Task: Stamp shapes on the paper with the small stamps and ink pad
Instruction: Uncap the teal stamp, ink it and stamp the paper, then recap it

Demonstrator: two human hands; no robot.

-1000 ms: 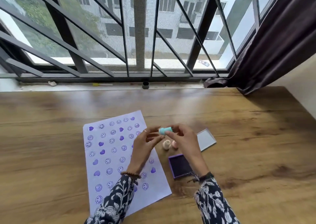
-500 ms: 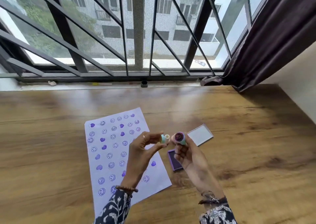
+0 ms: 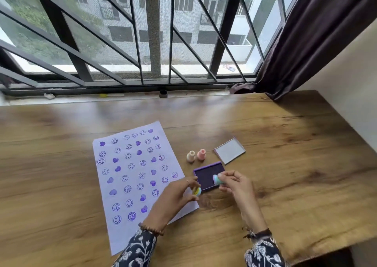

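Both hands have dropped from chest height down to the table since half a second ago, when they held the teal stamp and its cap up and close together. Only the head view shows this moment. The right hand now pinches the teal stamp between thumb and fingertips, lying roughly on its side over the near right part of the ink pad; whether its face touches the ink I cannot tell. The left hand is closed on a small yellow and teal piece, probably the cap, just beside the pad's near left corner and over the paper's edge. The hands are apart, with the pad's near edge between them.

The paper lies left of the pad on the wooden table. It carries many purple prints already, smiley rings and solid hearts in loose rows from the far edge almost to the near end. A bare strip remains at the bottom, and part of the right side is hidden under the left forearm. Two more stamps, a cream stamp and a pink stamp, stand upright just beyond the pad, and the pad's lid lies open near them.

By my reading the task is well past half: most of the sheet is filled, and what is left is inking this stamp and adding its shape in the free spots.
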